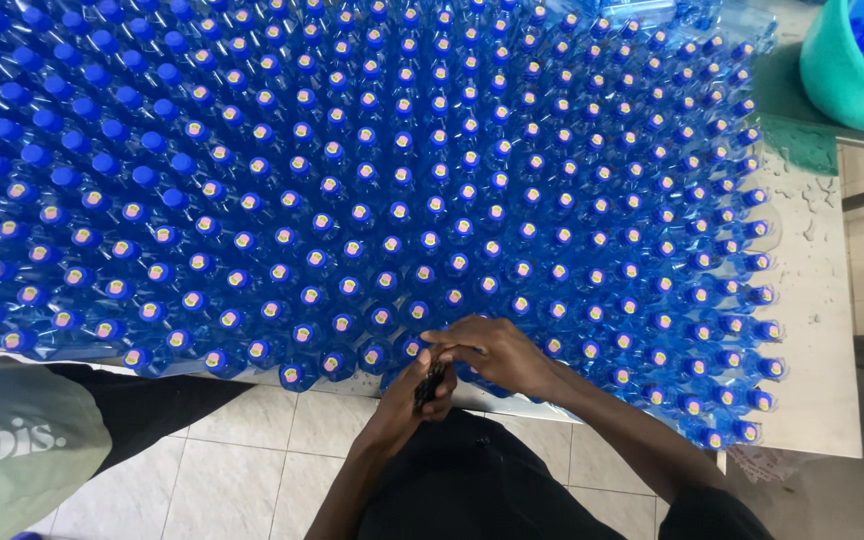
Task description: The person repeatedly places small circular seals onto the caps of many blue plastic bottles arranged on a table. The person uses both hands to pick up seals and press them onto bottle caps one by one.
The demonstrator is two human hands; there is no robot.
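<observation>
Blue-capped bottles (382, 200) stand cap to cap over nearly the whole white table (822, 330), leaving no gap for a hand between them. Only a bare strip runs down the table's right edge. A teal basin (842, 80) blocks the far right corner.

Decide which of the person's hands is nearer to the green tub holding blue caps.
Right. The right hand lies over the bottles, on the green tub's side; the left hand sits lower, off the table edge.

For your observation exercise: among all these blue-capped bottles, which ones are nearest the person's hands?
The bottles in the front row at the table's near edge, directly beside both hands; every other row stands farther back.
</observation>
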